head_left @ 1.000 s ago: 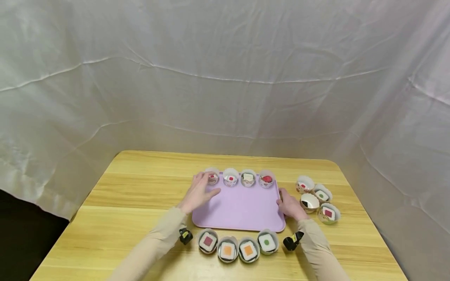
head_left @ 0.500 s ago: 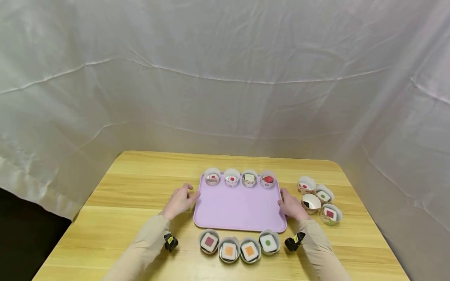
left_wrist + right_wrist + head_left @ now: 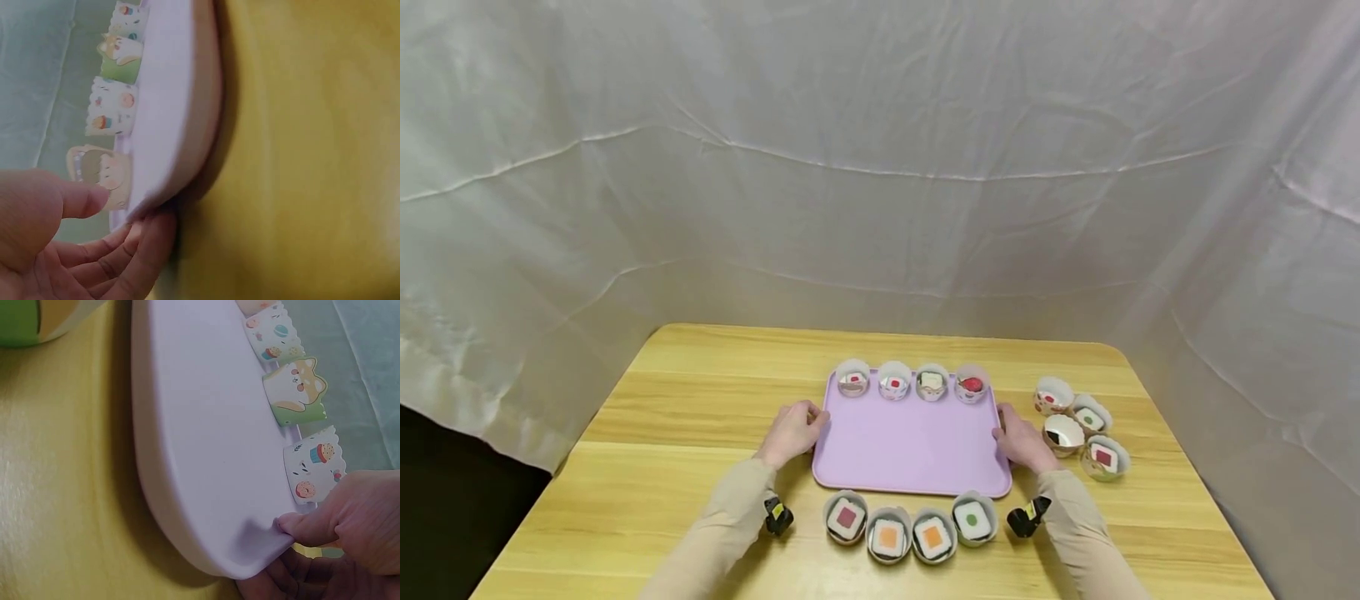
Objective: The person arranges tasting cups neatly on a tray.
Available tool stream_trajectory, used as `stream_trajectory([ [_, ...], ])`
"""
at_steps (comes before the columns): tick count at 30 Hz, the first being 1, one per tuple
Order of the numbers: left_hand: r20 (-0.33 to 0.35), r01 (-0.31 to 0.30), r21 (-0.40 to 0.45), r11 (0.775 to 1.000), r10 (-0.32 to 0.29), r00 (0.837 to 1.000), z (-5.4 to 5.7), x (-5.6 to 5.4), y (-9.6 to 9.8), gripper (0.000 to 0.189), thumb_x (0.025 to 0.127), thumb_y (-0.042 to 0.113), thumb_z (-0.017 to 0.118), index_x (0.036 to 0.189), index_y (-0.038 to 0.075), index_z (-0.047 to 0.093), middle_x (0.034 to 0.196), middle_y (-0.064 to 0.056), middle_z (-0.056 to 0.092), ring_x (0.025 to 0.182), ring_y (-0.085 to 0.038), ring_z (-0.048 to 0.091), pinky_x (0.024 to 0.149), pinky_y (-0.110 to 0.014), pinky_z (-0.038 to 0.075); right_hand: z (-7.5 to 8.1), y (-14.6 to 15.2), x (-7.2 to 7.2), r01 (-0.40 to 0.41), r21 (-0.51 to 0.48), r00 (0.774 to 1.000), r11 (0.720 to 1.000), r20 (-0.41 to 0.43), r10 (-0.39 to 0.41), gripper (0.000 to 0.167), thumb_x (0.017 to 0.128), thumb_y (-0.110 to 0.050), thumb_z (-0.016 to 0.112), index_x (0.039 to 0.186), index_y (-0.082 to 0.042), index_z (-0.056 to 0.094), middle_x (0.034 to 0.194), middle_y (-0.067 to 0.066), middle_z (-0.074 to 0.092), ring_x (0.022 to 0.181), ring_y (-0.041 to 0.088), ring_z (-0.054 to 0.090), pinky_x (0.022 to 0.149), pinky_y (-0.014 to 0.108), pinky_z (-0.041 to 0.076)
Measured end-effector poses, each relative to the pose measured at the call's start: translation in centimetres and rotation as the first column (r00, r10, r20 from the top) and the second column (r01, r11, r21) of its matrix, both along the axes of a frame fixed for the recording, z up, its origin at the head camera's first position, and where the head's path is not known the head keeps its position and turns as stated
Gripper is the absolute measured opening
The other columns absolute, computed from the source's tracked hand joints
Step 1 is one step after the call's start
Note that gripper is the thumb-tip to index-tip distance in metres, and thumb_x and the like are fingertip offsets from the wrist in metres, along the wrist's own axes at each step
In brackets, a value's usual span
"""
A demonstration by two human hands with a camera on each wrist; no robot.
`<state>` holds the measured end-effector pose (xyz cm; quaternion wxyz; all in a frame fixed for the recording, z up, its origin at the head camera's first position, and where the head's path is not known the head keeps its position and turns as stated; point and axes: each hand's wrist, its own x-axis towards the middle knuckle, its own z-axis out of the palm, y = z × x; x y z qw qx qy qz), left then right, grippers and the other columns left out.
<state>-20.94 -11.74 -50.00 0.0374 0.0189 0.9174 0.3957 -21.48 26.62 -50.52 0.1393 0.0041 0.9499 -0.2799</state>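
Observation:
A lavender tray lies on the wooden table, with several paper cupcake cups in a row along its far edge. The cups hold small pieces, one of them red. My left hand is at the tray's left edge; in the left wrist view its fingertips reach under the rim, and the thumb stands above it. At the right edge my right hand grips the tray, the thumb over the rim and the fingers beneath.
In front of the tray stand several cupcake cups with square sushi-like pieces. More cups cluster right of my right hand. Each wrist carries a small black device. A pale cloth hangs behind the table.
My left hand has drawn back from the far-left cup, out to the left, then come in to the tray's left edge. The right hand stays at the right edge.

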Motion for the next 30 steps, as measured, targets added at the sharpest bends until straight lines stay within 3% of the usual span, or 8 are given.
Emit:
stream_trajectory([
  [4, -0.042, 0.014, -0.071, 0.997, -0.017, 0.999, -0.54, -0.16, 0.10, 0.020, 0.096, 0.015, 0.060, 0.090, -0.002, 0.068, 0.078, -0.012, 0.068, 0.067, -0.018, 0.059, 0.060, -0.029, 0.049, 0.01, -0.01, 0.08, 0.002, -0.005, 1.000, 1.000, 0.008, -0.002, 0.054, 0.103, -0.011, 0.044, 0.150, 0.008, 0.027, 0.127, 0.040, 0.056, 0.079, 0.026, 0.065, 0.061, 0.032, 0.053],
  [9, -0.054, 0.001, -0.090, 0.996, -0.006, 0.998, -0.81, -0.44, 0.13, 0.017, 0.094, 0.010, 0.059, 0.082, 0.001, 0.067, 0.069, -0.008, 0.065, 0.059, -0.016, 0.057, 0.056, -0.027, 0.047, -0.16, 0.08, -0.04, -0.005, 0.009, 1.000, 1.000, 0.003, 0.005, 0.054, 0.102, -0.011, 0.044, 0.150, 0.008, 0.027, 0.129, 0.041, 0.054, 0.084, 0.032, 0.066, 0.066, 0.037, 0.056],
  [13, 0.010, -0.010, -0.040, 0.999, 0.010, 1.000, -0.86, -0.48, 0.11, 0.017, 0.095, 0.009, 0.060, 0.083, 0.000, 0.067, 0.068, -0.009, 0.065, 0.051, -0.013, 0.059, 0.050, -0.025, 0.050, -0.22, 0.11, -0.20, -0.019, 0.042, 1.000, 0.999, -0.006, 0.019, 0.054, 0.102, -0.011, 0.045, 0.149, 0.009, 0.027, 0.132, 0.042, 0.053, 0.099, 0.040, 0.065, 0.078, 0.045, 0.057],
  [17, 0.075, -0.018, 0.013, 1.000, 0.017, 0.997, -0.85, -0.58, 0.18, 0.016, 0.096, 0.009, 0.058, 0.087, -0.001, 0.065, 0.073, -0.011, 0.068, 0.050, -0.014, 0.062, 0.049, -0.026, 0.053, -0.16, 0.10, -0.17, -0.015, 0.040, 1.000, 0.999, 0.001, 0.015, 0.054, 0.102, -0.010, 0.044, 0.149, 0.009, 0.027, 0.132, 0.042, 0.053, 0.098, 0.040, 0.065, 0.076, 0.044, 0.057],
  [25, 0.118, -0.025, 0.042, 0.999, 0.020, 0.993, -1.02, -0.64, 0.05, 0.015, 0.097, 0.009, 0.057, 0.090, -0.002, 0.063, 0.075, -0.013, 0.066, 0.053, -0.015, 0.062, 0.049, -0.027, 0.055, -0.04, -0.12, -0.27, -0.034, 0.068, 0.999, 0.997, -0.001, 0.034, 0.054, 0.102, -0.010, 0.045, 0.149, 0.009, 0.027, 0.133, 0.041, 0.052, 0.105, 0.044, 0.064, 0.086, 0.051, 0.056],
  [30, 0.138, -0.025, 0.059, 0.998, 0.016, 0.990, -1.06, -0.68, 0.03, 0.015, 0.098, 0.010, 0.057, 0.093, -0.003, 0.063, 0.078, -0.014, 0.067, 0.056, -0.016, 0.063, 0.051, -0.027, 0.056, 0.15, -0.14, -0.38, -0.038, 0.096, 0.999, 0.995, -0.003, 0.039, 0.054, 0.102, -0.009, 0.046, 0.149, 0.010, 0.027, 0.132, 0.041, 0.053, 0.103, 0.043, 0.064, 0.082, 0.049, 0.056],
])
